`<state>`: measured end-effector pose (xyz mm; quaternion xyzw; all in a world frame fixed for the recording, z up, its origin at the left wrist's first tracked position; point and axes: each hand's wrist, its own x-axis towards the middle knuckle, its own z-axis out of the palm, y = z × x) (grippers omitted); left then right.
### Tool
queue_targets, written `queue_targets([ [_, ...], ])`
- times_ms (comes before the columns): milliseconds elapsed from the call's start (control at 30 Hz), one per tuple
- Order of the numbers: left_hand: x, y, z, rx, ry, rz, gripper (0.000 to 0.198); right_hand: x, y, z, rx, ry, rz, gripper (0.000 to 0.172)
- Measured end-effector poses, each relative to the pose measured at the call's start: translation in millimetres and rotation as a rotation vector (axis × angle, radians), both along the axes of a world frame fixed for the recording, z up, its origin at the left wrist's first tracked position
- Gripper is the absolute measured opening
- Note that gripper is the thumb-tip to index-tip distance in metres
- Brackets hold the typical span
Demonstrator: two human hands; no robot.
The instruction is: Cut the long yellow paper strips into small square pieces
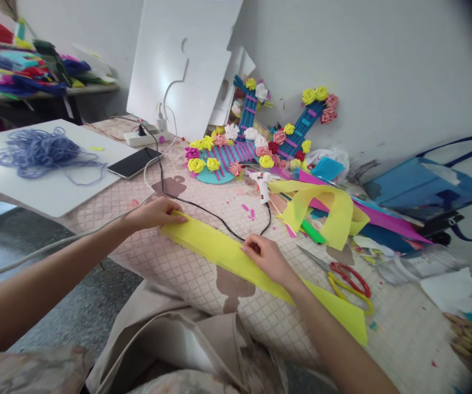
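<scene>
A long strip of yellow crepe paper (pixel 215 246) lies slantwise along the table's near side, apparently in more than one layer. At its left end, my left hand (pixel 159 213) pinches the paper between thumb and fingers. Farther along the upper edge, my right hand (pixel 266 257) is closed on the strip, its fingertips pressed together. The right forearm crosses over the paper and covers part of it. Beyond the right hand lie scissors (pixel 348 279) with one red and one yellow handle, and a white glue gun (pixel 261 183) with a black cord.
Paper flowers (pixel 213 164) decorate blue stick frames by the wall. A loose yellow paper strip (pixel 321 205) and a green marker-like object (pixel 313 232) lie right of the glue gun. At left are a phone (pixel 133 163), a power strip (pixel 147 137) and blue yarn (pixel 42 150) on a white board.
</scene>
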<state>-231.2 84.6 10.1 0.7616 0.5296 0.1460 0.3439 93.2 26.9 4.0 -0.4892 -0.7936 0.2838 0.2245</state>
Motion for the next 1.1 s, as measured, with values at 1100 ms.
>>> queue_targets([
  [1100,1.4,-8.4,-3.8,-0.208,-0.475,0.341,0.033,-3.0,-5.2,-7.1,0.148,-0.069,-0.01,0.011],
])
